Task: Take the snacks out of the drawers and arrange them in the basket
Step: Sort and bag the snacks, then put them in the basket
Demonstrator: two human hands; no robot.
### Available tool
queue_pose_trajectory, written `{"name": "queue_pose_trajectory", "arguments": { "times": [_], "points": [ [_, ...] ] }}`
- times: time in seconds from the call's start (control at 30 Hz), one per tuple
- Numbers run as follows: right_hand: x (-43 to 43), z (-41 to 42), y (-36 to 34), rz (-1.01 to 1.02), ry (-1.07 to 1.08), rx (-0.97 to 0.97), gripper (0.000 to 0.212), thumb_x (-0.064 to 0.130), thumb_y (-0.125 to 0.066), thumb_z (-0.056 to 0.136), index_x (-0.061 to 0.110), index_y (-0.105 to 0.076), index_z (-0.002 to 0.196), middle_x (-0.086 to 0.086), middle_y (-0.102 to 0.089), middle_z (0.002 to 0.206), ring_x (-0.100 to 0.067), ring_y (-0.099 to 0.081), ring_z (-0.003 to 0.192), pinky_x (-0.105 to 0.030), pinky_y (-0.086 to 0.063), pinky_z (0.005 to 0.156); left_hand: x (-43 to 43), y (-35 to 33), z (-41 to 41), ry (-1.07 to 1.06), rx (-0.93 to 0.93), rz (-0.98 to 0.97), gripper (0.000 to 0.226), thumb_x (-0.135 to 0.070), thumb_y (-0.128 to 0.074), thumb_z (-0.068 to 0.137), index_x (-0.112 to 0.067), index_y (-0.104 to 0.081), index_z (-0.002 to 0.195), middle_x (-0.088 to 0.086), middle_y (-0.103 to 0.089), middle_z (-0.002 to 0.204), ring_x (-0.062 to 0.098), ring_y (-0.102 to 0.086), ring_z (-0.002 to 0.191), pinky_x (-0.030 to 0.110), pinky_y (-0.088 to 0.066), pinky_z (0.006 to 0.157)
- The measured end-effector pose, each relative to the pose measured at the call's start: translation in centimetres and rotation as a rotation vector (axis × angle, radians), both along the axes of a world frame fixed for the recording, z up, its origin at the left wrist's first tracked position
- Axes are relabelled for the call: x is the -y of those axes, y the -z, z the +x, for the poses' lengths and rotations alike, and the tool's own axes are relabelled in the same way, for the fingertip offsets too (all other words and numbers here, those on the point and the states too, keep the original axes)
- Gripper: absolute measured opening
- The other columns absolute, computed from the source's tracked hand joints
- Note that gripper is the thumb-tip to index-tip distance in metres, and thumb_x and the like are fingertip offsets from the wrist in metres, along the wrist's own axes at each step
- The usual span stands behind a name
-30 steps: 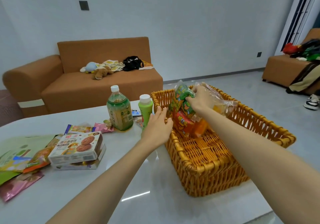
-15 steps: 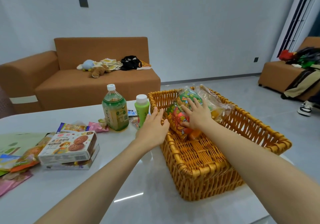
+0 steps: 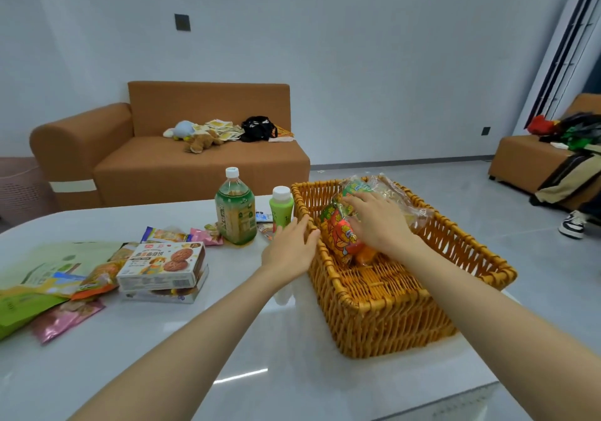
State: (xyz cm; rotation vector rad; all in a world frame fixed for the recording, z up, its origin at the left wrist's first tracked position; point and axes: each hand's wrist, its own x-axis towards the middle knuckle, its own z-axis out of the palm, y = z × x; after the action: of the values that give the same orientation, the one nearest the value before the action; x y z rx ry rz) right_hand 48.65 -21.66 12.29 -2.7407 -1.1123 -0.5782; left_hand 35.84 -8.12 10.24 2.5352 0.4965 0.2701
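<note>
Now, straight-fingered, the left hand touches the wicker basket at its left rim; the right hand presses flat on snack packets at its far end.

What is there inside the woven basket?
Snack packets lean at the far end of the basket: orange-red, green and clear ones. The right hand rests on them, hiding what lies beneath.

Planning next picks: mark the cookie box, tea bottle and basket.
cookie box (image 3: pixel 162 263): head view, top face.
tea bottle (image 3: pixel 235 216): head view, label.
basket (image 3: pixel 383 323): head view, near wall.
</note>
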Motion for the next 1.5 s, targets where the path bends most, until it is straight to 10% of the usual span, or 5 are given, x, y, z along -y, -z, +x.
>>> {"name": "queue_pose_trajectory", "arguments": {
  "times": [0.6, 0.87, 1.13, 1.33, 1.5],
  "points": [
    [1.4, -28.5, -5.9, 0.280, -0.371, -0.092, 0.032, 0.028, -0.050, 0.097, 0.024, -0.055, 0.129, 0.003, -0.062, 0.120, -0.017, -0.056, 0.108, -0.030, -0.049, 0.076, -1.4, -4.9, -27.7, -0.202, 0.107, 0.099, 0.048, -0.027, -0.041, 0.100, -0.019, -0.035, 0.147, 0.001, -0.037, 0.152, 0.020, -0.035, 0.138, 0.034, -0.031, 0.109],
    [-3.3, -35.8, -3.4, 0.267, -0.464, -0.179, 0.038, 0.031, -0.051, 0.096, 0.029, -0.051, 0.134, 0.008, -0.059, 0.131, -0.014, -0.054, 0.116, -0.033, -0.052, 0.086, -6.4, -1.3, -38.3, -0.375, 0.041, 0.060, 0.053, -0.028, -0.047, 0.097, -0.022, -0.033, 0.148, 0.001, -0.039, 0.150, 0.019, -0.037, 0.136, 0.034, -0.034, 0.109],
    [-9.1, -39.6, 1.4, 0.163, -0.491, -0.287, 0.037, 0.032, -0.048, 0.098, 0.031, -0.048, 0.135, 0.013, -0.056, 0.131, -0.010, -0.051, 0.118, -0.031, -0.047, 0.088, -12.5, 5.2, -43.9, -0.487, -0.159, 0.011, 0.061, -0.039, -0.045, 0.097, -0.019, -0.025, 0.151, 0.006, -0.031, 0.154, 0.023, -0.033, 0.139, 0.036, -0.031, 0.111],
    [-13.2, -40.5, 6.2, 0.077, -0.496, -0.394, 0.037, 0.031, -0.046, 0.098, 0.033, -0.046, 0.136, 0.014, -0.055, 0.133, -0.009, -0.050, 0.118, -0.030, -0.046, 0.090, -15.3, 9.2, -45.3, -0.363, -0.581, 0.152, 0.095, -0.065, -0.057, 0.082, -0.037, 0.001, 0.152, 0.008, 0.013, 0.160, 0.040, 0.021, 0.143, 0.056, 0.004, 0.114],
    [-15.6, -40.4, 9.8, 0.014, -0.495, -0.449, 0.038, 0.031, -0.046, 0.098, 0.032, -0.046, 0.136, 0.014, -0.054, 0.134, -0.009, -0.050, 0.119, -0.028, -0.044, 0.089, -16.0, 11.5, -45.4, -0.331, -0.524, 0.239, 0.064, -0.040, -0.046, 0.099, -0.038, -0.009, 0.152, 0.002, -0.005, 0.162, 0.028, -0.004, 0.148, 0.054, -0.003, 0.118]
  ]
}}
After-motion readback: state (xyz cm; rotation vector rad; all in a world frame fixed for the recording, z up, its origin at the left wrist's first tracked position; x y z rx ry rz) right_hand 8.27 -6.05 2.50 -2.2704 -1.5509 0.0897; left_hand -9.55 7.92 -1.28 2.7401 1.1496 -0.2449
